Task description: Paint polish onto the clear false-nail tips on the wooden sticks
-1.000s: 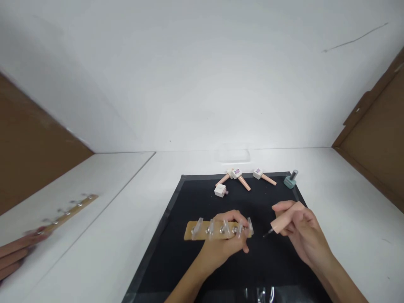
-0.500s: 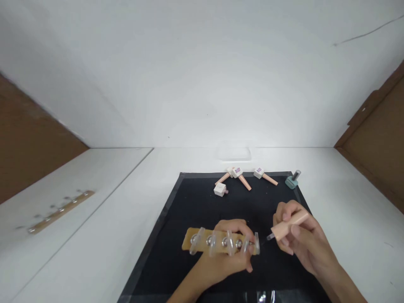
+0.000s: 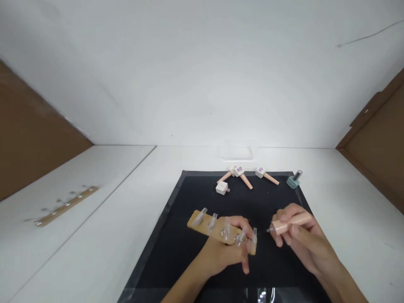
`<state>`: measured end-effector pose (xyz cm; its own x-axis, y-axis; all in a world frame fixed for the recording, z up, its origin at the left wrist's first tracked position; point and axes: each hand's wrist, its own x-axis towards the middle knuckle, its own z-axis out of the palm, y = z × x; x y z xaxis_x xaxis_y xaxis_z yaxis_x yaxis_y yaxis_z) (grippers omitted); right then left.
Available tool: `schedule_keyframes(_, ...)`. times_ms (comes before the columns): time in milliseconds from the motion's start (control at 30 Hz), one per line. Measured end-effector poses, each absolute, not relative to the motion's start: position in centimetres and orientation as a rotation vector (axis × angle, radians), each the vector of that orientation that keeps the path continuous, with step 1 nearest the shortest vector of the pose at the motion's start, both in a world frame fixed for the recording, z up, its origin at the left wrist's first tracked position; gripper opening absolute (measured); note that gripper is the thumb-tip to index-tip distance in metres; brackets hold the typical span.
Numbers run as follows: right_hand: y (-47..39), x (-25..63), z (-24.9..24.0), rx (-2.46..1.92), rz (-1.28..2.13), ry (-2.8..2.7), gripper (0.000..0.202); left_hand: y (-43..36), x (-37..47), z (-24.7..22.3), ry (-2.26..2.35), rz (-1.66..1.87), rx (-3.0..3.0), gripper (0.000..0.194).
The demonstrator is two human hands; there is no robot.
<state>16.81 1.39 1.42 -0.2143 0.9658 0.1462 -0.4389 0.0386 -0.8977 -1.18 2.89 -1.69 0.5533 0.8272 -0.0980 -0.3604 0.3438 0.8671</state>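
Observation:
My left hand [image 3: 225, 252] is closed around a tan strip-shaped nail tip stand [image 3: 217, 229], holding it above the dark mat. Several clear nail tips [image 3: 212, 223] stick up from its metal mounts, and the strip slants down toward the right. In my right hand [image 3: 303, 240] is a peach nail polish brush cap [image 3: 288, 224], pinched between thumb and fingers. Its brush points left toward the rightmost nail tip [image 3: 254, 240], with a gap between them. An uncapped white nail polish bottle [image 3: 221, 187] lies on its side on the mat beyond my left hand.
Several white bottles with peach caps [image 3: 267, 176] lie at the back of the black mat [image 3: 176, 219]. A teal bottle [image 3: 293, 181] stands at its right back corner. A clear tray [image 3: 238, 153] sits near the wall. Another tan stand [image 3: 67, 206] lies far left on the white table.
My left hand has tilted the stand, raising its left end and turning the nail tips more upright. My right hand has shifted the brush cap slightly, with the brush now pointing more level.

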Motion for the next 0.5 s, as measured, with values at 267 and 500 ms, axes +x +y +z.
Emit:
schedule_keyframes(267, 1.5, 16.9, 1.2, -0.651, 1.400, -1.286, 0.040, 2.7, -1.0, -0.6, 0.673, 0.726, 1.030, 0.014)
schedule_keyframes(500, 1.3, 17.2, 1.6, -0.678, 1.264, -1.504, 0.040, 2.8, -0.7, -0.6, 0.652, 0.678, 1.043, 0.015)
